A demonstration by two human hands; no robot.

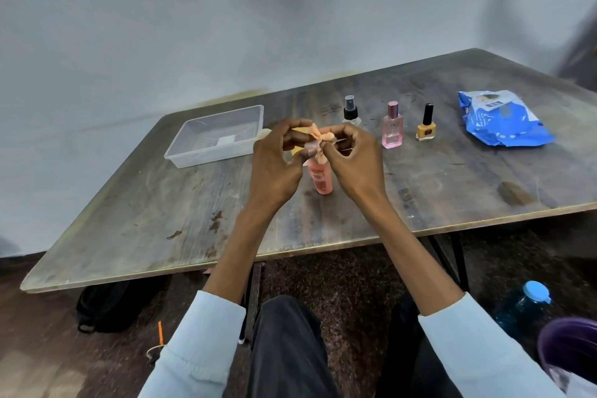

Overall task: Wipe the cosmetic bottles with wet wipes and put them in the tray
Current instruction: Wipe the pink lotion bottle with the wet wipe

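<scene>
Nearest me, both arms reach out over the worn desk (pixel 129 203), and the two hands meet above its middle. My left hand (pixel 277 158) and my right hand (pixel 350 152) both have their fingers curled and pinched on a peach-tinted wet wipe (pixel 318 139), bunched around the top of a peach bottle (pixel 321 179) that hangs below the fingers, its lower end just above or touching the desk; I cannot tell which. I judge the step in hand to be the wiping of this first bottle, around its cap or neck, which the wipe hides. A yellow shape shows behind the left fingers, too covered to name. Farther off, to the left, the clear tray (pixel 181 152) sits with no bottle in it, so nothing is stowed yet. Beyond and to the right of the hands stand three bottles in a row, apart from one another: a clear spray bottle (pixel 350 113), partly behind my right hand, a pink perfume bottle (pixel 392 129), and a yellow nail polish (pixel 426 126). Far right lies the blue wipes pack (pixel 504 119). Next, as I judge it, I need to work the wipe down the body, then carry the bottle left to the tray, keeping a firm pinch since a wet surface may slip.
</scene>
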